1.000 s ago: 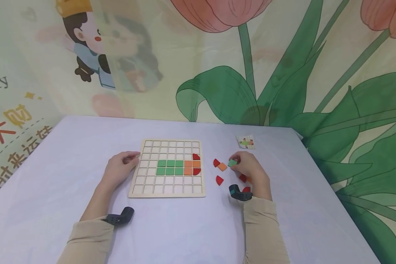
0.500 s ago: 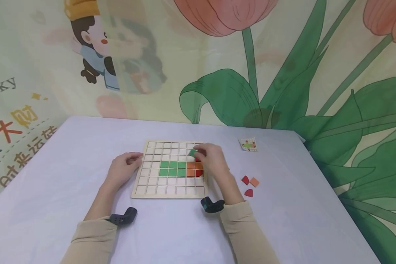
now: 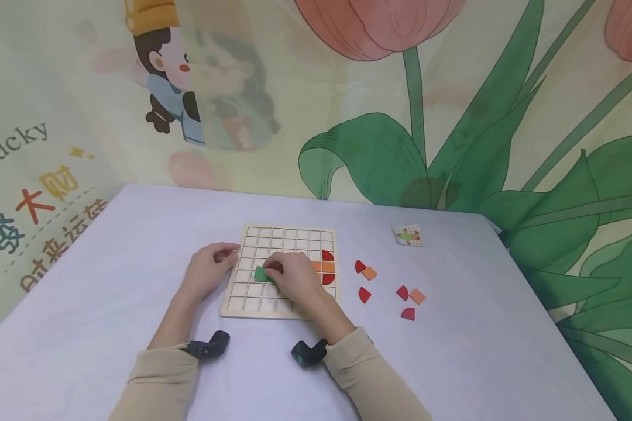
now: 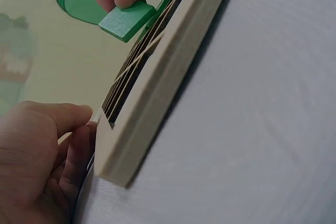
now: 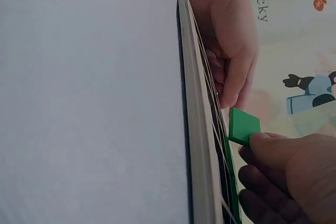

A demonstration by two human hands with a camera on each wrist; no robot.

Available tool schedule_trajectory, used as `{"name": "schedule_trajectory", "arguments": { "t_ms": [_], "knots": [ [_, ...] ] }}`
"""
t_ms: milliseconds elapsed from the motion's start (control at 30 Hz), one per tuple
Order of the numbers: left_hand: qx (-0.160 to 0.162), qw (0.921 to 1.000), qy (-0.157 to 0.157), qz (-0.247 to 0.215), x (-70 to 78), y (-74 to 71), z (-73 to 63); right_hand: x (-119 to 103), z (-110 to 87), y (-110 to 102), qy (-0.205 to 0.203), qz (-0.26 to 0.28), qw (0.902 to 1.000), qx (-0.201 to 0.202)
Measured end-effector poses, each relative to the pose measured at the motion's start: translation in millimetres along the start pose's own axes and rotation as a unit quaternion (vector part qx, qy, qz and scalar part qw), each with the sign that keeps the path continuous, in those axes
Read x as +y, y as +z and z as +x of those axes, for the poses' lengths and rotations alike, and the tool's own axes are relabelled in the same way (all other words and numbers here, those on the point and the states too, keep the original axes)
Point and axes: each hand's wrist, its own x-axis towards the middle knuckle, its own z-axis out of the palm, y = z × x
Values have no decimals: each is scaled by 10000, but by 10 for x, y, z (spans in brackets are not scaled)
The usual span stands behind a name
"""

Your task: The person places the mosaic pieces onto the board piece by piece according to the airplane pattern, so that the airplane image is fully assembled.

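A wooden grid board (image 3: 249,297) lies on the table, with green, orange and red pieces in its cells. My right hand (image 3: 297,278) is over the middle of the board and pinches a green square tile (image 4: 127,21) between thumb and fingers. In the head view the tile overlaps the left end of the green row; in the left wrist view it is tilted, just above the grid. My left hand (image 3: 210,270) holds the board's left edge, thumb tip at the rim and the other fingers curled beside it. The right hand hides most of the green pieces in the head view.
Right of the board lie several loose red quarter-round pieces (image 3: 365,294) and two orange squares (image 3: 368,273). Farther back is a small pattern card (image 3: 408,235). A printed cloth wall (image 3: 274,169) stands behind the table (image 3: 153,234).
My right hand has picked the green tile up from beside the board and carried it left, over the board to the green row's left end. My left hand stays at the edge.
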Motion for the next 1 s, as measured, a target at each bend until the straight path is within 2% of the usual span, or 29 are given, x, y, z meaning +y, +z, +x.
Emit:
{"name": "schedule_trajectory", "arguments": {
  "t_ms": [267, 567, 833, 1000],
  "knots": [
    [-24, 10000, 30, 21, 55, -28, -32, -32, 10, 39, 10, -184, 9998, 71],
    [-3, 10000, -36, 73, 72, -26, -47, -80, 1, 91, -17, -346, 9989, 329],
    [-12, 10000, -44, 65, 61, -22, -43, -90, -16, 129, 46, -498, 9985, 208],
    [14, 10000, 38, 76, 34, -12, -33, -102, -27, 129, 38, -834, 9965, 75]
  ]
}}
